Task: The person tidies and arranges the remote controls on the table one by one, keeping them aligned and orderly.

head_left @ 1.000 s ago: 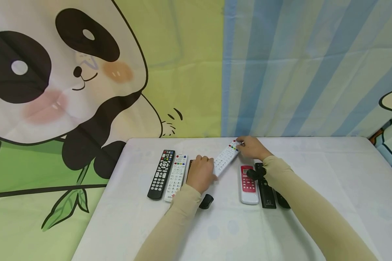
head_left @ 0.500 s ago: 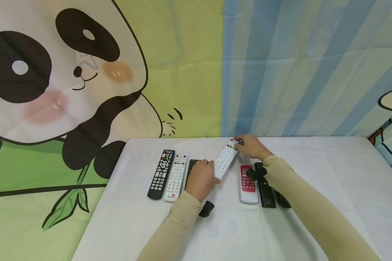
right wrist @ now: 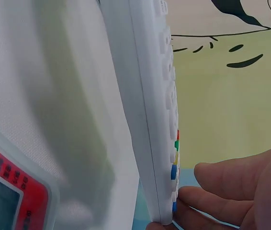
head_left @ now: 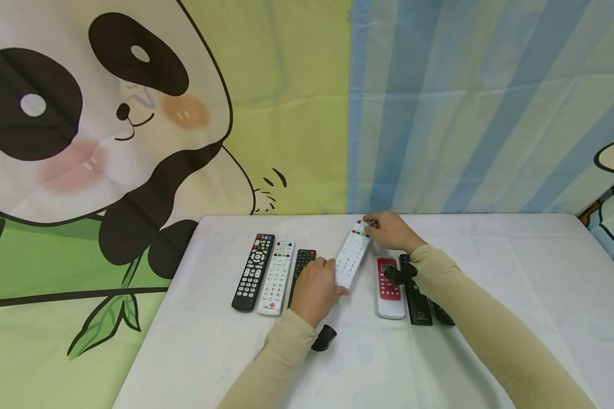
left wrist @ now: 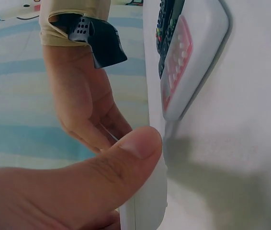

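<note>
Above the white table, a white remote control [head_left: 352, 255] tilts between both hands, its buttons facing up. My left hand [head_left: 314, 289] holds the lower end; in the left wrist view its thumb [left wrist: 140, 143] lies along that white end. At the upper end, my right hand [head_left: 393, 232] grips the remote near its coloured buttons. The right wrist view shows fingers [right wrist: 197, 206] touching the tip of the remote [right wrist: 140, 96], with the thumb held off the surface. A dark remote [head_left: 303, 264] lies left of the left hand, partly hidden by it.
Left on the table lie a black remote [head_left: 253, 272] and another white remote [head_left: 276, 278], side by side. Under the right forearm are a red-and-white remote [head_left: 390, 292], a black remote [head_left: 418, 301] and a mostly covered dark object [head_left: 442, 314]. A printed curtain [head_left: 307, 113] stands behind the table [head_left: 517, 272].
The held white remote has turned more upright in the head view, its upper end shifting left with the right hand. The left hand has shifted slightly down, uncovering more of the dark remote.
</note>
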Demonstrator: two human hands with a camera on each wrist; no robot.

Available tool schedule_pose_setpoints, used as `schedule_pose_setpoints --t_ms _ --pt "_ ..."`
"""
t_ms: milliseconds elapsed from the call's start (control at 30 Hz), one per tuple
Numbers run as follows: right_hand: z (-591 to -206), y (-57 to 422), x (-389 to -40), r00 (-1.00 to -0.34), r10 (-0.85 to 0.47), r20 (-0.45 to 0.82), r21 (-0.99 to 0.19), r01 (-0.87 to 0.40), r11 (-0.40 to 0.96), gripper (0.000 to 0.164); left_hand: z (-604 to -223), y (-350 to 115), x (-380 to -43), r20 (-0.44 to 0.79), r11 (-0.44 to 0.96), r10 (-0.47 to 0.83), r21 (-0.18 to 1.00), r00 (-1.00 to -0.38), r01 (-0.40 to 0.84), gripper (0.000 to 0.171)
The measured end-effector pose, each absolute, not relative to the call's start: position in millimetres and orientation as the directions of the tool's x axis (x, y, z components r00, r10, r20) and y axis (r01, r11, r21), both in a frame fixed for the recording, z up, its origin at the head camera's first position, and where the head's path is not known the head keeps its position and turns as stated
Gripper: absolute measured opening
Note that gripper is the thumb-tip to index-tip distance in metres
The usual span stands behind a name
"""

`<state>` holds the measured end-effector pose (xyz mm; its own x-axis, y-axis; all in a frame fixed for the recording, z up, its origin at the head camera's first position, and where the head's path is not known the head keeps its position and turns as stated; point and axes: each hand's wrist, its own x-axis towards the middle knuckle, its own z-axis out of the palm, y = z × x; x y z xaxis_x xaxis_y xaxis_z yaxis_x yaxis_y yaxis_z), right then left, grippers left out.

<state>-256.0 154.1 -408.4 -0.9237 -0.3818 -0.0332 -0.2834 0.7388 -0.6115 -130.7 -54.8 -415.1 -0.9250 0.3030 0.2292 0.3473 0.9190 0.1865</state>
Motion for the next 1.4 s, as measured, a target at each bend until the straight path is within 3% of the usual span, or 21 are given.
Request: schedule_pose_setpoints --t_ms 667,1400 --pt "-412.7 140.5 -247.9 -0.912 -0.41 -0.03 -0.592 -0.314 0.742 0.042 -424.9 -47.3 -112.7 0.256 0.912 0.228 0.282 -0.939 0.299 0.068" --pt "-427.8 124.4 -244.2 -0.893 -0.449 -0.026 -0.591 -0.349 0.727 0.04 -440.6 -36.6 -96.7 0.306 0.934 0.22 0.209 -0.926 0.291 0.072"
